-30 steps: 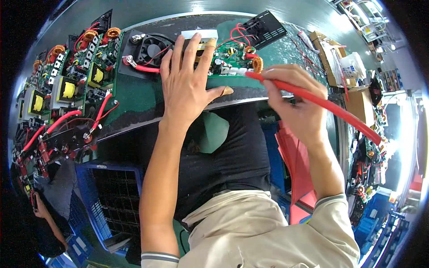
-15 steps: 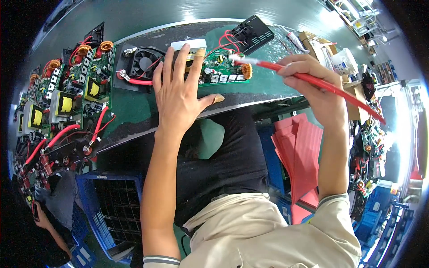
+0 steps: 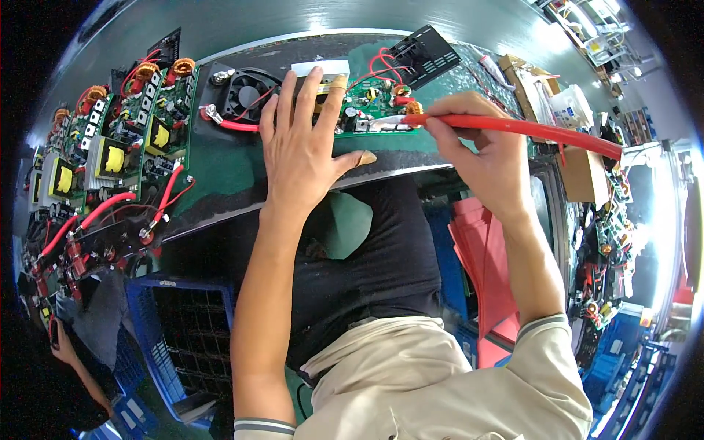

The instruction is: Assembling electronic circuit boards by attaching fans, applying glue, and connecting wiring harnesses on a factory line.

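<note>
My left hand (image 3: 299,158) lies flat, fingers spread, over the left part of a green circuit board (image 3: 361,97), hiding what is beneath it. A brush with a long red handle (image 3: 543,130) is pinched in my right hand (image 3: 488,158). Its white-smeared tip (image 3: 389,123) rests on the row of square parts along the board's near edge, close to a copper coil (image 3: 414,108). Left of the board sits a black fan (image 3: 246,95). Red wires link the board to a black slotted plate (image 3: 425,55) at its far right.
Several similar boards (image 3: 154,128) with coils and yellow transformers stand at the left of the table. A blue crate (image 3: 180,352) is below them. Red sheets (image 3: 480,271) hang by my right side. A cardboard box (image 3: 585,176) stands at right. Another person's hand (image 3: 64,345) shows at lower left.
My right hand has moved left and the brush tip has come down onto the square parts. The brush handle now lies nearly level. My left hand stays spread over the board.
</note>
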`<move>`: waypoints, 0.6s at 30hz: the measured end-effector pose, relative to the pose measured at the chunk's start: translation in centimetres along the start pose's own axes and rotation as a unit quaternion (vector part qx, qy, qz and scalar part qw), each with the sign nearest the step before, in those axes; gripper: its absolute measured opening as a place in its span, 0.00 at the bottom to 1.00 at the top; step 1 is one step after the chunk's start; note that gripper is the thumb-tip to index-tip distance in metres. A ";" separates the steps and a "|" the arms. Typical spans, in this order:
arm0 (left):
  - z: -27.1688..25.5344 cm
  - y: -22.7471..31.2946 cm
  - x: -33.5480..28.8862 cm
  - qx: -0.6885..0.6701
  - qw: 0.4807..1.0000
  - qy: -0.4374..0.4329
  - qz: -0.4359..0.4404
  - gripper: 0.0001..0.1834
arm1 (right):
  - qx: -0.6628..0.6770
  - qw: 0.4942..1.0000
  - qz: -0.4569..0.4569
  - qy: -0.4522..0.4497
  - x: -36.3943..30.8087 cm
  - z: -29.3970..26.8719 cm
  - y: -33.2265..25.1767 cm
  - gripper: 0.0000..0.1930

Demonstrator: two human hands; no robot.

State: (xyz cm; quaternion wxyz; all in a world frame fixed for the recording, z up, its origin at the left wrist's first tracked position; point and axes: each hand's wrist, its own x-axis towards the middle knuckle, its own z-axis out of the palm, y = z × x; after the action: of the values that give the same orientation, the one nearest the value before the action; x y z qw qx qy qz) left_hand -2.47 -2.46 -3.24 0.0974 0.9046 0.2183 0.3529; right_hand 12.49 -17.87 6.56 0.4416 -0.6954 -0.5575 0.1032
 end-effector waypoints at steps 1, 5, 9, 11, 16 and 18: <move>0.0 0.0 -0.1 0.001 1.000 0.000 -0.003 0.56 | -0.011 1.000 0.001 0.010 -0.2 0.0 -0.3 0.08; -0.2 -0.4 -0.2 0.003 1.000 0.003 -0.004 0.56 | -0.017 1.000 -0.008 -0.001 0.2 1.4 -0.8 0.08; -0.2 -0.5 0.3 0.004 1.000 0.004 0.000 0.55 | -0.064 0.996 -0.070 -0.001 1.2 1.8 -0.6 0.08; -0.5 -0.3 0.8 0.011 1.000 0.003 0.001 0.55 | -0.113 0.982 -0.147 0.028 1.4 1.6 -0.5 0.09; -3.9 0.8 3.3 -0.128 0.987 0.027 -0.089 0.38 | -0.081 0.963 -0.054 0.252 0.3 -6.8 2.4 0.07; -7.8 -1.8 4.1 0.092 0.987 0.096 -0.086 0.37 | -0.087 0.939 -0.003 0.334 -0.6 -11.0 4.3 0.06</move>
State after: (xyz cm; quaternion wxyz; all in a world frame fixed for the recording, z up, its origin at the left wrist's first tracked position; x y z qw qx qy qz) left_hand -5.73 1.15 4.34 0.0225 0.8495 0.3352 0.4067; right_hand 22.19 -23.87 9.68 0.5400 -0.7240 -0.3873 -0.1852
